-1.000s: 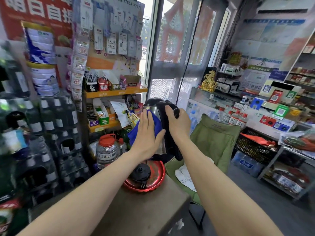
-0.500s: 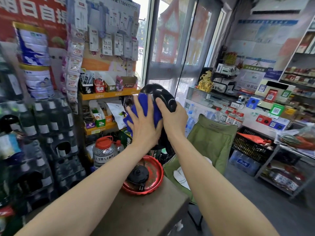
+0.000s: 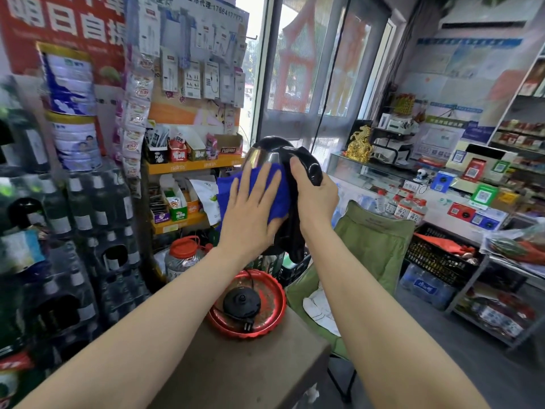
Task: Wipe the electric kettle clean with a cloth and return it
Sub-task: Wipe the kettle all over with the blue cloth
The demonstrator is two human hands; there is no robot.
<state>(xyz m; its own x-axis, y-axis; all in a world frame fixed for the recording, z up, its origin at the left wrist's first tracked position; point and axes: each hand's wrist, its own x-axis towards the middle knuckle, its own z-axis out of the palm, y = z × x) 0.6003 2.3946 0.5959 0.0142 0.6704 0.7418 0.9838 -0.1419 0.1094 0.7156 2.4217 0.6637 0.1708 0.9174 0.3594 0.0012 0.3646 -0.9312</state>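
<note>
The electric kettle (image 3: 267, 156) is up in the air, held out in front of the shop's glass door, well above the counter (image 3: 236, 367). It's a shiny steel body with a glossy black lid and a chunky black handle running down its right side; the metal near the top catches a bright reflection. The right hand (image 3: 314, 196) has its fingers (image 3: 298, 169) curled tight around that handle, so it's carrying the whole thing. The left hand (image 3: 250, 214) is flat against the kettle's side with the fingers spread wide, pressing a bright blue cloth (image 3: 274, 199) onto the steel. The cloth covers most of the body, and a corner sticks out to the left past the hand. Straight below, the kettle's black round base (image 3: 241, 304) sits in a red tray (image 3: 265, 329) on the brown counter, plug lying at the tray's front edge. A green folding chair (image 3: 374, 240) stands just right of the counter.
</note>
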